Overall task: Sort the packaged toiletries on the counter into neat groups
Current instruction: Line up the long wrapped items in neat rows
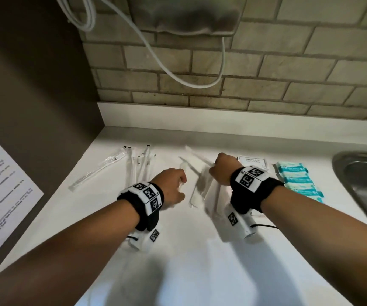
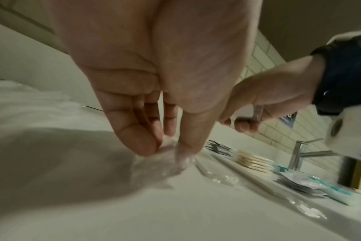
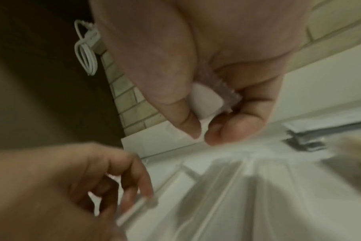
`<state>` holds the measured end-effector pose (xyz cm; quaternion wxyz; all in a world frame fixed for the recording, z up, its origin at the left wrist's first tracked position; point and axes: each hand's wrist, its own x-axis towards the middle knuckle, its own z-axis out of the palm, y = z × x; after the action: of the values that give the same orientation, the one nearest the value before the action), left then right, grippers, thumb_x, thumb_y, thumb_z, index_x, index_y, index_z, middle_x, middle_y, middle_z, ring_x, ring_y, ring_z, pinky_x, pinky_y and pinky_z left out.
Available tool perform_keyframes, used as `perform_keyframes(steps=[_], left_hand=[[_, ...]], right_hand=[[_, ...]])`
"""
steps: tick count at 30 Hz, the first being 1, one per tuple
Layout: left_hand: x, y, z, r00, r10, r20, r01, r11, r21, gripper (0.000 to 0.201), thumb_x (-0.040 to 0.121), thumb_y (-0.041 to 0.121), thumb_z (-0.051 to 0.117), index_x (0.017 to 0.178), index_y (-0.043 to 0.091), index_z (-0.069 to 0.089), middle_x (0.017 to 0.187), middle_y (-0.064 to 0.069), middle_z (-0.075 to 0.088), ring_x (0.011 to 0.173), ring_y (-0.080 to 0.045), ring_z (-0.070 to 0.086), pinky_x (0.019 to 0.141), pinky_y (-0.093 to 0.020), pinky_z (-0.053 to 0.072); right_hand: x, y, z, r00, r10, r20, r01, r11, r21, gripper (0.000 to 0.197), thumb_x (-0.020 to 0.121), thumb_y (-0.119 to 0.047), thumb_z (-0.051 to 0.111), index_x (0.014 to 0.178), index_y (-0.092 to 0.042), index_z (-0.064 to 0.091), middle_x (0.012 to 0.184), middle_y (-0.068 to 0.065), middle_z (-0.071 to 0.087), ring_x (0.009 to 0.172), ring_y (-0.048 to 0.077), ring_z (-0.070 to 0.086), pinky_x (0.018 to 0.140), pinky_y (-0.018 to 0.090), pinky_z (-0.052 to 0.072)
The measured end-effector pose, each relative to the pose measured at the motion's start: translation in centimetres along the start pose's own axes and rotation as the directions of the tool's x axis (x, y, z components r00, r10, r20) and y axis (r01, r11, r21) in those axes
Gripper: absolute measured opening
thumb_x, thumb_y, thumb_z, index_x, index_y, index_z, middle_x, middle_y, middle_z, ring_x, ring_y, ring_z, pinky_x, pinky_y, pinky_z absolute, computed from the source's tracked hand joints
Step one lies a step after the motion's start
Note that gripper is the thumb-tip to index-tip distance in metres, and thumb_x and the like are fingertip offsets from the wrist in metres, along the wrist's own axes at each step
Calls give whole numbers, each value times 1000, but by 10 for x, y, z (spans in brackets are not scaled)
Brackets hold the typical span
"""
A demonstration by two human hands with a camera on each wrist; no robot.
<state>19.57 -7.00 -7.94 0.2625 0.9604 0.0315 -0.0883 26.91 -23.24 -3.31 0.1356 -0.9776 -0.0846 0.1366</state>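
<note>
On the white counter (image 1: 178,250) my left hand (image 1: 178,184) pinches the end of a clear plastic packet (image 2: 165,163) between thumb and fingers, low against the surface. My right hand (image 1: 219,167) is raised a little to its right, curled round a long clear-wrapped white item (image 3: 206,101) with a serrated wrapper edge. It blurs downward from the fist. More clear long packets (image 1: 194,188) lie between the hands. Wrapped toothbrushes (image 1: 140,164) lie in a row at the far left, and one (image 1: 98,171) lies slanted apart.
White sachets (image 1: 252,161) and a row of teal packets (image 1: 297,180) lie to the right of my right hand. A steel sink (image 1: 363,184) with a tap (image 2: 297,154) is at the far right. A brick wall (image 1: 222,89) with a hanging white cable (image 1: 195,83) backs the counter.
</note>
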Motion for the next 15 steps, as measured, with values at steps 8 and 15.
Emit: perform_keyframes(steps=[8, 15], left_hand=[[13, 22, -3, 945, 255, 205, -300, 925, 233, 57, 82, 44, 66, 136, 30, 51, 140, 10, 49, 130, -20, 33, 109, -39, 32], [17, 10, -3, 926, 258, 277, -366, 796, 482, 61, 79, 61, 55, 133, 32, 52, 142, 11, 49, 127, -24, 33, 105, -41, 26]], right_hand=[[-20, 26, -14, 989, 3, -147, 17, 991, 135, 28, 86, -9, 56, 112, -1, 48, 127, 18, 39, 86, 31, 49, 80, 27, 40], [-40, 13, 20, 995, 28, -94, -15, 990, 139, 32, 89, -12, 51, 117, 3, 52, 132, 18, 38, 99, 29, 46, 91, 31, 44]])
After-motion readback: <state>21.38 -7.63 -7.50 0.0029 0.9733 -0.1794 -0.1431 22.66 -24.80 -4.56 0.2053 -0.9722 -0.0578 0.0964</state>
